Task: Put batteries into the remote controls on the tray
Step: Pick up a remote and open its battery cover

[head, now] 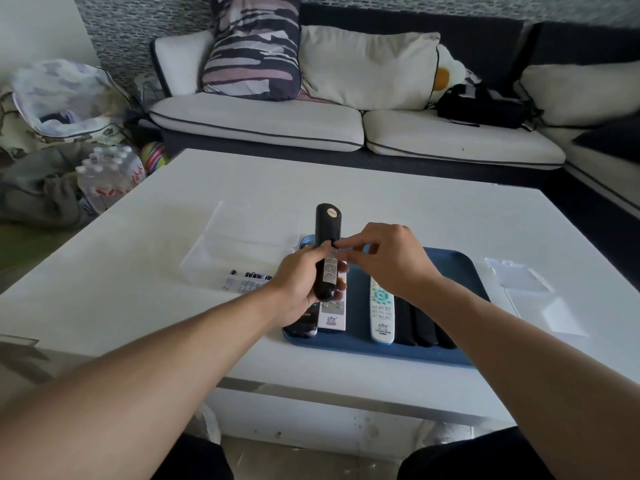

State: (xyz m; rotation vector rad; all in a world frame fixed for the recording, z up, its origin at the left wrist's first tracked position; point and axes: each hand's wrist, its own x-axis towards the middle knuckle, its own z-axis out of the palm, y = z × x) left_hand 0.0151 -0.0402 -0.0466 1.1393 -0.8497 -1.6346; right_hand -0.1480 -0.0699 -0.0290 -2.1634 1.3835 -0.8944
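White table (398,209) in front of a sofa (263,119). L hand (300,285) grips a black remote (327,249), back side up w/ label showing, lifted above the blue tray (446,265). R hand (388,261) is just right of it, fingertips pinched at the remote's back near mid-body; can't tell what they pinch. Under the hands, more remotes lie on the tray, incl. a white one (381,311). Left of the L hand, a clear box (239,251) w/ batteries (247,280). Right of the R hand, a clear lid (519,275).
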